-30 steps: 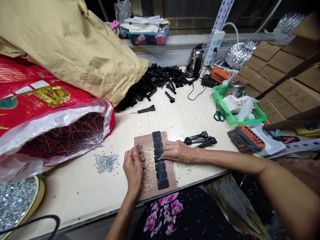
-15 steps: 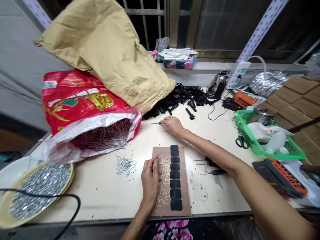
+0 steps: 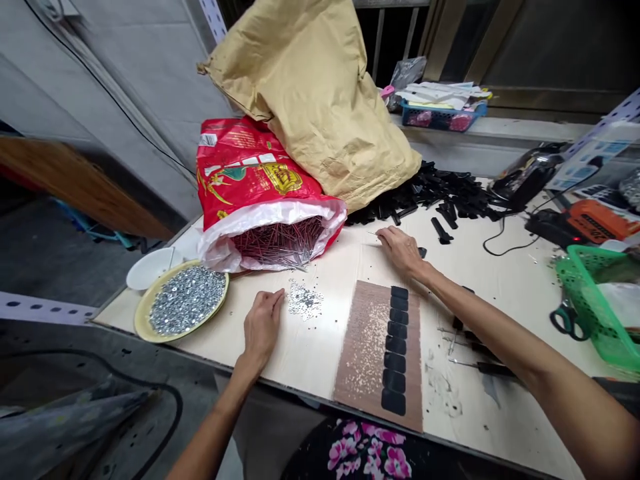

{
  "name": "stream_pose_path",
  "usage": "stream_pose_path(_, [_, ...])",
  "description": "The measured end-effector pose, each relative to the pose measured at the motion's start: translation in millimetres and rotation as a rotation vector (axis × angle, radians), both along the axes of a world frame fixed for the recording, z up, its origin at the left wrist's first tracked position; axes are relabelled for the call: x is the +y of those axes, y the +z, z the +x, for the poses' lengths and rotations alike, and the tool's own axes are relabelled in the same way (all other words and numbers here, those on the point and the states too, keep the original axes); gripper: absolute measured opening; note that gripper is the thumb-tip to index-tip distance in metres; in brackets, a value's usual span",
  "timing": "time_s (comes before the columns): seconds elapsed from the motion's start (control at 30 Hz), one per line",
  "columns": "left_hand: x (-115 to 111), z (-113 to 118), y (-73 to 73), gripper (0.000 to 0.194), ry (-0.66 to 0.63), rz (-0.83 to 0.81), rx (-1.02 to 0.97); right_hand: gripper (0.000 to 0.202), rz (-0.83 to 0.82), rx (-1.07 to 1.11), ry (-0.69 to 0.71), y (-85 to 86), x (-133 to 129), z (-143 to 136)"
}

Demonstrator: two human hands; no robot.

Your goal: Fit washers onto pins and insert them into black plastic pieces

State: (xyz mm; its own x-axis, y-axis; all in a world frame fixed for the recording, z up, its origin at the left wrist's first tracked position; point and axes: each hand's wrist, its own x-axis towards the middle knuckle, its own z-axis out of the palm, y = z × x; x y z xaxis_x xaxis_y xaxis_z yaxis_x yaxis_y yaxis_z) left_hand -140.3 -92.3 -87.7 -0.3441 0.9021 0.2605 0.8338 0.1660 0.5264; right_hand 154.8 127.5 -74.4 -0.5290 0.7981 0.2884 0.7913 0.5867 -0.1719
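My left hand (image 3: 263,327) is over the table just left of a small scatter of silvery pieces (image 3: 304,300), its thumb and forefinger pinched; whatever lies between them is too small to name. Farther back, my right hand (image 3: 399,248) rests near the black parts, fingers closed on a thin metal pin (image 3: 373,233) that points left. Between my arms lies a brown board (image 3: 353,347) with a column of black rounded squares (image 3: 395,362) and pale specks. A red bag (image 3: 250,167) lies with its mouth open, showing many thin reddish pins (image 3: 280,241).
A yellow bowl of silvery pieces (image 3: 141,319) and a white bowl (image 3: 145,270) are at the left. Behind are a large paper sack (image 3: 330,100) and piled black parts (image 3: 450,190). Dark-handled tools (image 3: 493,368), scissors (image 3: 570,321) and a green basket (image 3: 590,293) occupy the right.
The view has turned left. My left hand has left the brown board and moved beside the small silvery scatter. My right hand stays near the black parts with the pin.
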Motion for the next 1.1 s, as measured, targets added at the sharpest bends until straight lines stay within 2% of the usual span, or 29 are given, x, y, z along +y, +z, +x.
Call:
stream_pose_path(0.13, [8.5,1.8,-3.1,0.029,-0.034,-0.059,-0.012,0.029,0.021,0.154,0.062,14.8,-29.2,11.4])
stream_pose_path(0.27, [12.1,0.4,3.0,0.024,-0.030,-0.024,-0.141,0.026,-0.040,0.331,0.157,27.6,-70.1,6.8])
stream_pose_path(0.37, [14.0,13.0,16.8,0.027,0.052,0.019,-0.484,0.023,-0.128,0.458,0.231,38.0,-106.7,-7.2])
stream_pose_path(0.47, [17.7,45.4,36.1,0.037,0.096,0.031,-0.967,0.024,-0.190,0.516,0.315,48.7,-137.4,-23.1])
stream_pose_path(0.53, [20.5,71.7,47.8,0.040,0.083,0.047,-1.174,0.025,-0.196,0.512,0.334,54.4,-149.4,-29.9])
stream_pose_path(0.63, [24.1,103.8,58.5,0.040,0.046,0.084,-1.352,0.025,-0.169,0.478,0.291,58.3,-155.1,-30.2])
stream_pose_path(0.73, [27.1,120.9,61.9,0.037,0.007,0.105,-1.419,0.025,-0.139,0.437,0.235,56.7,-153.8,-21.5])
stream_pose_path(0.9, [31.8,131.8,63.5,0.034,-0.039,0.089,-1.466,0.022,-0.088,0.365,0.173,53.3,-153.2,-7.0])
stream_pose_path(1.1, [35.5,137.3,62.1,0.035,-0.053,0.086,-1.469,0.020,0.038,0.279,0.112,53.9,-154.5,-2.0])
